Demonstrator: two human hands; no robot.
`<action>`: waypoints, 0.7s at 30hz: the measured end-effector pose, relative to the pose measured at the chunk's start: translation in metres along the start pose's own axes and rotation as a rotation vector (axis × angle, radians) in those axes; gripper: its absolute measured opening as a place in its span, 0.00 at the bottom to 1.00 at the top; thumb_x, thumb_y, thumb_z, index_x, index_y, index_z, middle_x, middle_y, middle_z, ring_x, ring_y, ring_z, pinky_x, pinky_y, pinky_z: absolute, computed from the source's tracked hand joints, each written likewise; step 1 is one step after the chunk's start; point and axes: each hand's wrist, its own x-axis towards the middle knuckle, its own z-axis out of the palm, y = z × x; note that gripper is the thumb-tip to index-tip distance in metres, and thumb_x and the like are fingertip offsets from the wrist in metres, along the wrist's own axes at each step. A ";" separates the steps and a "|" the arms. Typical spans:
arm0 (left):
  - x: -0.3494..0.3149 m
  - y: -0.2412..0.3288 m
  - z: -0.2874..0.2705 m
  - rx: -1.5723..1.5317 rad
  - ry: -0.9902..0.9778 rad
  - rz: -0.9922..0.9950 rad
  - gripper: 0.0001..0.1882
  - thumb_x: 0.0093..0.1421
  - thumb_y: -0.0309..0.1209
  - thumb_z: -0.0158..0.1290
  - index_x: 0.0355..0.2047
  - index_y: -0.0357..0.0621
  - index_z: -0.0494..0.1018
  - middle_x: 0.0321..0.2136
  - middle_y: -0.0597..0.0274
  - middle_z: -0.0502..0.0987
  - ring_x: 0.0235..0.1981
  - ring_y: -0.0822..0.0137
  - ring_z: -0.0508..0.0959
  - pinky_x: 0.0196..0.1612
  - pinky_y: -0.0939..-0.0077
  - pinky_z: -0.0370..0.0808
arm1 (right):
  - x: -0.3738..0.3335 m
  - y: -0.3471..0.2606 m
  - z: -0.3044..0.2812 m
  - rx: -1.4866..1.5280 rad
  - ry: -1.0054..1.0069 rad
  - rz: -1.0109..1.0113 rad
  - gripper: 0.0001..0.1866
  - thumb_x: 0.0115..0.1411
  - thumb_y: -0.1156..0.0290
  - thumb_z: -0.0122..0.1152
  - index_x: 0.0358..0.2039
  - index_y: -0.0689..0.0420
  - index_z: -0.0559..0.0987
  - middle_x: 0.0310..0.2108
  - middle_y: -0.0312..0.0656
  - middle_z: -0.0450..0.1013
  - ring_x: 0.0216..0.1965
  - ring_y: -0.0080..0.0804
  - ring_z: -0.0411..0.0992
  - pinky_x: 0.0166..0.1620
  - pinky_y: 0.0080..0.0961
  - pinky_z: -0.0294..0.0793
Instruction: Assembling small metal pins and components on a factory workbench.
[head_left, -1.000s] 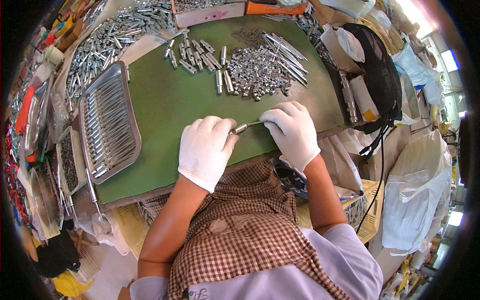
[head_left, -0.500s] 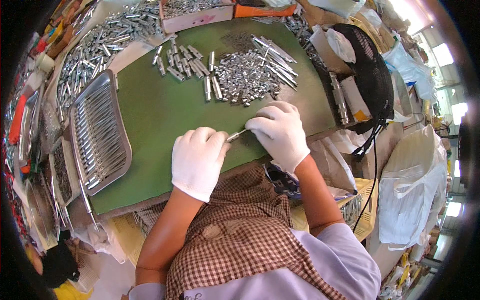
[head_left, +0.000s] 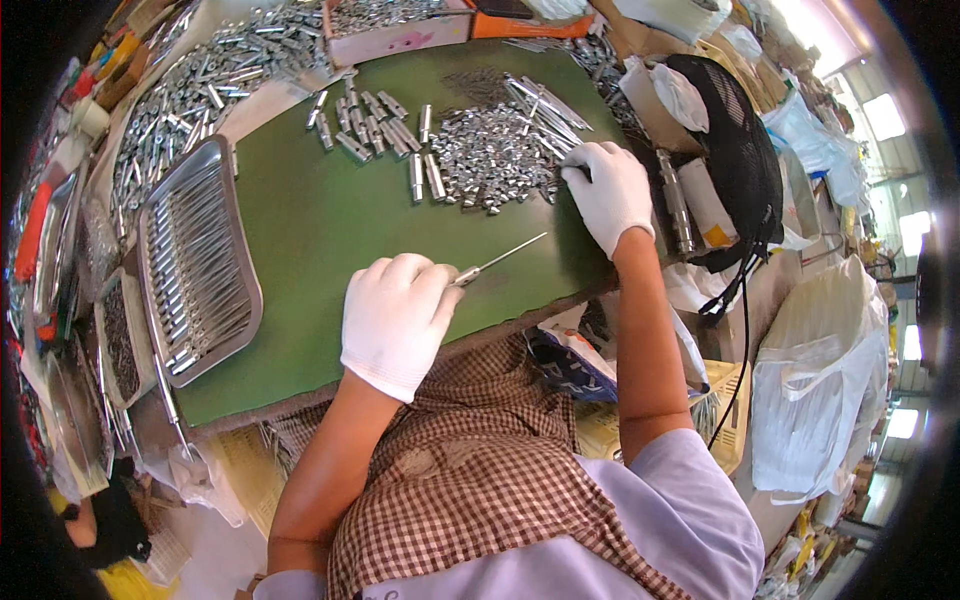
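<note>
My left hand (head_left: 395,322), in a white glove, is closed around a small metal cylinder with a long thin rod (head_left: 512,250) sticking out to the right. My right hand (head_left: 610,192), gloved too, is at the right edge of a pile of small metal fittings (head_left: 490,150), just below several loose metal rods (head_left: 548,112). Its fingers are curled down and together; whatever they hold, if anything, is hidden. Left of the pile lies a group of short metal sleeves (head_left: 375,125), with a few standing apart beside it.
A metal tray (head_left: 255,300) of rods with cylindrical ends sits at the left of the green work surface (head_left: 300,220). Beyond it spreads a heap of metal cylinders (head_left: 240,70). At the back stands a box of parts (head_left: 400,45); a black mesh item (head_left: 735,150) lies on the right.
My right hand has let go of the thin rod and moved right and away from me to the pile's edge. My left hand keeps the metal cylinder in nearly the same spot.
</note>
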 end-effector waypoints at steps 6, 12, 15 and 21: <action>0.001 -0.001 0.000 -0.032 -0.020 -0.047 0.10 0.51 0.32 0.62 0.34 0.46 0.79 0.30 0.60 0.78 0.33 0.54 0.77 0.38 0.60 0.70 | -0.019 -0.027 -0.020 0.171 -0.041 -0.050 0.02 0.58 0.71 0.60 0.32 0.52 0.78 0.34 0.44 0.77 0.40 0.48 0.75 0.44 0.42 0.74; -0.002 -0.005 0.002 -0.050 0.006 0.014 0.10 0.52 0.32 0.61 0.34 0.46 0.79 0.30 0.60 0.77 0.33 0.53 0.76 0.38 0.59 0.70 | -0.051 -0.077 -0.023 0.413 -0.155 -0.388 0.10 0.50 0.76 0.62 0.34 0.50 0.79 0.33 0.38 0.77 0.38 0.42 0.75 0.47 0.38 0.71; -0.001 -0.004 0.001 -0.039 -0.006 0.038 0.09 0.52 0.32 0.61 0.33 0.46 0.79 0.30 0.60 0.77 0.33 0.53 0.76 0.38 0.58 0.70 | -0.052 -0.084 -0.019 0.461 -0.204 -0.359 0.12 0.48 0.76 0.62 0.36 0.51 0.78 0.31 0.38 0.77 0.37 0.42 0.75 0.48 0.38 0.71; -0.002 -0.006 0.002 -0.057 0.001 0.041 0.08 0.51 0.32 0.61 0.31 0.46 0.78 0.29 0.59 0.77 0.34 0.53 0.76 0.38 0.57 0.70 | -0.045 -0.098 -0.021 0.349 -0.275 -0.429 0.12 0.48 0.75 0.60 0.36 0.54 0.75 0.28 0.39 0.75 0.34 0.41 0.74 0.48 0.37 0.71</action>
